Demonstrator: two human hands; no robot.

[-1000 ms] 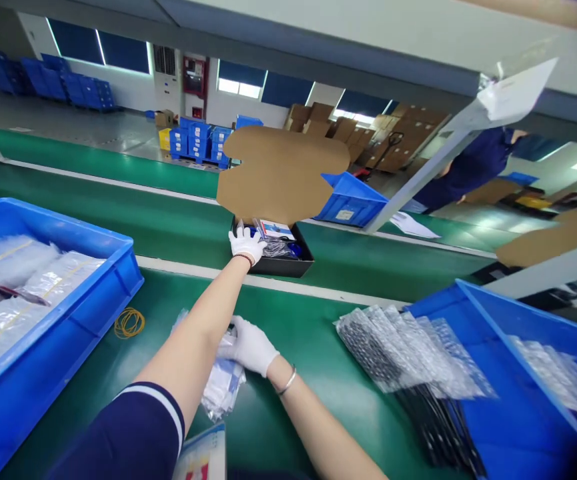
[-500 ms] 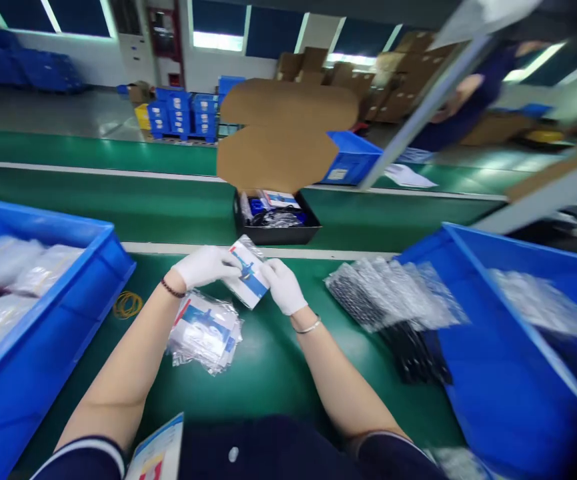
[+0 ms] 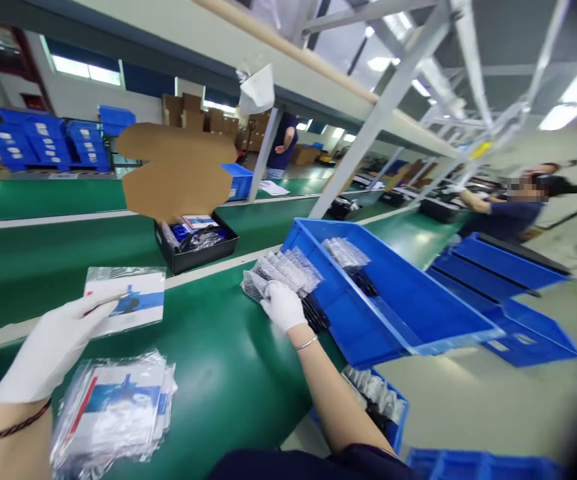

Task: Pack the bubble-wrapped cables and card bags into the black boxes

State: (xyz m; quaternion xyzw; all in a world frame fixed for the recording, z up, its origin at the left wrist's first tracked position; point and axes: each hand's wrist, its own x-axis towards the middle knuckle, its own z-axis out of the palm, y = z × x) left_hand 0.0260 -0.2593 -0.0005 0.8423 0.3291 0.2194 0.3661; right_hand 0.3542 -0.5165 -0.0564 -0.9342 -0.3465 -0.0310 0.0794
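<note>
My left hand [image 3: 48,343], in a white glove, pinches a printed leaflet in a clear plastic bag [image 3: 145,303], held flat at the left. Below it on the green table lies a pile of the same bagged leaflets [image 3: 118,417]. White-gloved too, my right hand [image 3: 284,307] has its fingers curled at the edge of a bubble-wrap pouch [image 3: 253,285], the nearest in an overlapping row. Its fingertips are partly hidden. Black parts [image 3: 315,313] stick out of the row's lower end. Past both hands, an open black box [image 3: 205,257] holds cables and a bagged leaflet.
A blue bin [image 3: 403,303] with more bubble-wrapped pieces stands right of my right hand. Lower down is another blue bin [image 3: 401,417]. A slanted metal post [image 3: 358,140] rises behind. One co-worker [image 3: 505,210] is at the far right, another person [image 3: 283,143] at the back.
My view has turned right. My right hand has let go of the bagged leaflet and moved right to the bubble-wrap pouches. My left hand keeps hold of the leaflet.
</note>
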